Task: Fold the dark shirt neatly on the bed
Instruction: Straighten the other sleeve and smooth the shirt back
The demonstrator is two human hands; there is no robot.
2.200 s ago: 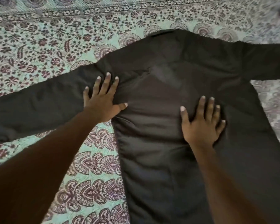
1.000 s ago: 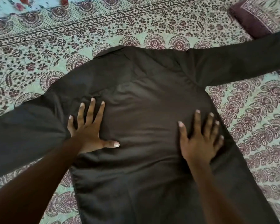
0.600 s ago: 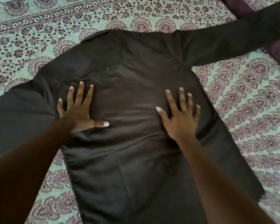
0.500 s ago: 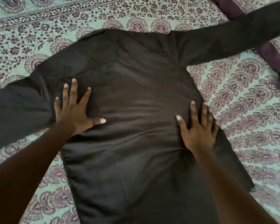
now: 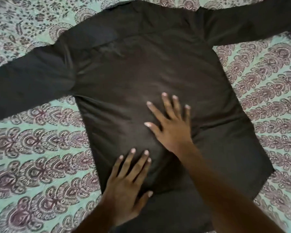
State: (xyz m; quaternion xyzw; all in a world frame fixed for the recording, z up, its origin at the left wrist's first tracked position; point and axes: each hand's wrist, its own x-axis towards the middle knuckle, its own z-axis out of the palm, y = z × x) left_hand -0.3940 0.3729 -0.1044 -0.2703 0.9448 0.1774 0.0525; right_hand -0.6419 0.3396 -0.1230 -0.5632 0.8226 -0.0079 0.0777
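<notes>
While both our hands press flat on the dark shirt (image 5: 141,68), no fold is made yet, so we judge the task as still in the smoothing stage.

Grip state: left hand (image 5: 126,187) has fingers straight and spread, palm down on the lower back panel near the shirt's left side edge. Right hand (image 5: 171,128) is likewise splayed and flat, just above and to the right of the left hand, near the panel's middle. Neither pinches or curls around cloth.

Shirt location: it lies face down, spread open on the patterned bedsheet (image 5: 40,157). The collar end lies beyond our fingertips; the hem is back toward our wrists. One sleeve (image 5: 23,84) runs out far to the left of the left hand; the other sleeve (image 5: 252,26) runs up and away to the right of the right hand.

Done, as far as we can tell: layout, back panel mostly flat. A few creases show around the right wrist and near the yoke.

Left: both sleeves in, sides folded over, then hem-to-collar fold.
</notes>
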